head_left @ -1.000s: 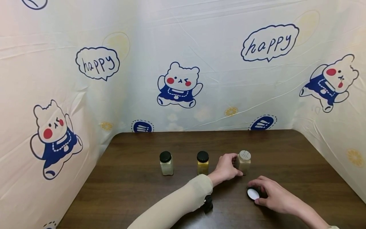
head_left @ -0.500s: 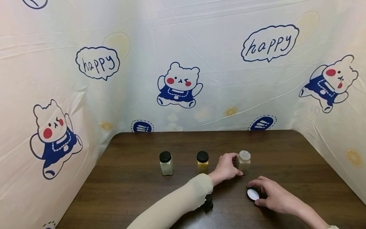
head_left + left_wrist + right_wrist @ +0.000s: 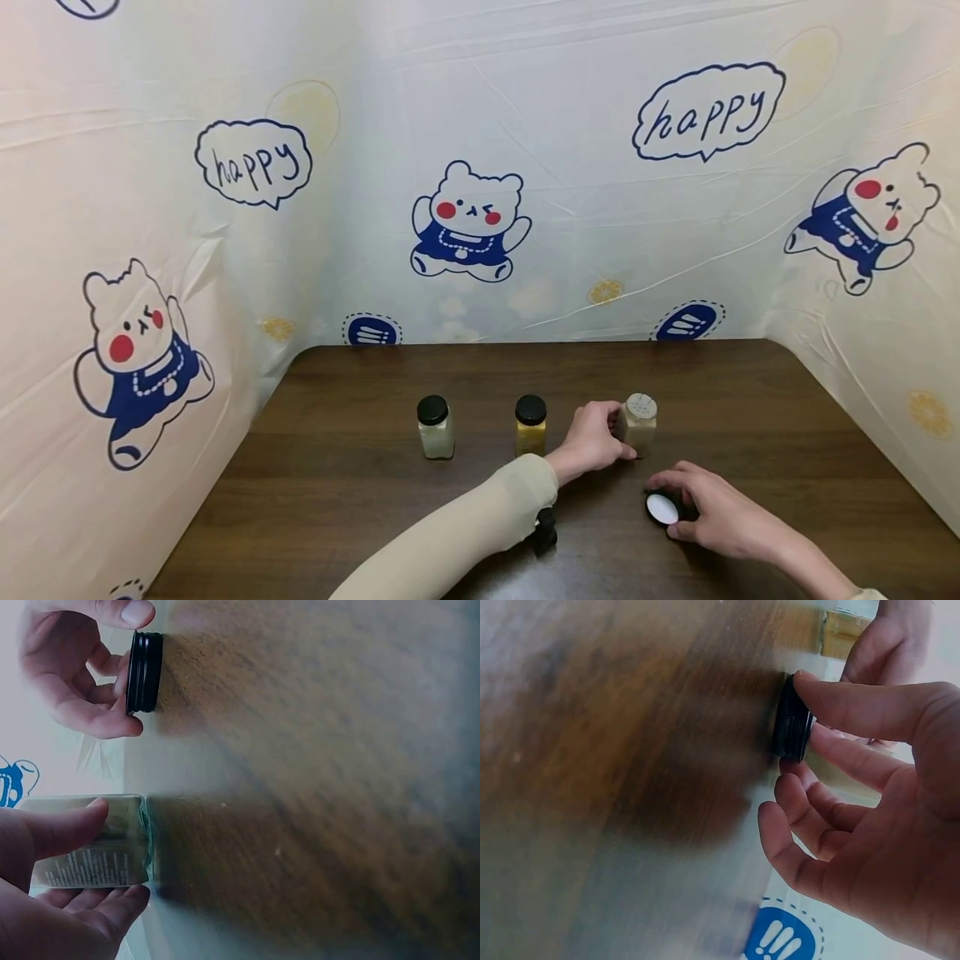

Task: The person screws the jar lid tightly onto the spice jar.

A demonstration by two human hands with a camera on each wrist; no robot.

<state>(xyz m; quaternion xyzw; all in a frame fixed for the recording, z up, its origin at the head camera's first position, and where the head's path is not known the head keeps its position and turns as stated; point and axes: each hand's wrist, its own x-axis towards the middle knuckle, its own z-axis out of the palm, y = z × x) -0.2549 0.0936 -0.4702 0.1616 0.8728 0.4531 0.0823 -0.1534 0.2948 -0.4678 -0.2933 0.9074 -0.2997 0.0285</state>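
My left hand (image 3: 592,437) grips a squarish spice jar (image 3: 640,425) that stands upright on the table. Its pale perforated shaker top is bare, and fine print shows on its side in the left wrist view. Nearer to me, my right hand (image 3: 723,510) holds a round black lid (image 3: 662,507) between thumb and fingers. White lining faces up inside the lid. Seen from the right wrist, the lid (image 3: 793,720) sits at the table surface with the thumb at one edge and a finger at the other.
Two capped jars stand upright to the left: one with yellow contents (image 3: 531,429), one with pale greenish contents (image 3: 436,429). They share the dark wooden table (image 3: 337,500). A printed curtain (image 3: 570,167) encloses its back and sides. A small black device (image 3: 545,531) sits below the left cuff.
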